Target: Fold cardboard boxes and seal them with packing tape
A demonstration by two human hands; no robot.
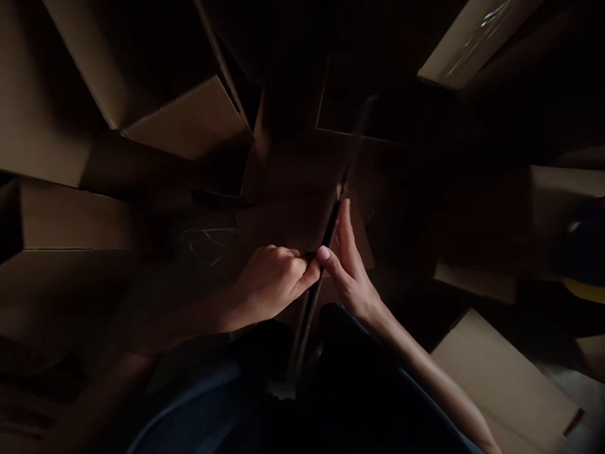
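Observation:
A long, thin, dark panel (pixel 309 306), seen nearly edge-on, stands between my hands and slants from the upper right down toward my lap. Its material is hard to tell in the dim light. My left hand (pixel 274 277) is closed against the panel's left side, with its curled fingers partly hidden. Along the right side lie the stretched fingers of my right hand (pixel 352 271), while its thumb presses on the near edge, so the panel is gripped there. The far end of the panel is blurred.
Open cardboard boxes surround me: a large one (pixel 189 120) at upper left, another (pixel 75 217) at left, and a box flap (pixel 501 378) at lower right. A taped box (pixel 467 44) stands at upper right. Something blue (pixel 583 246) shows at the right edge.

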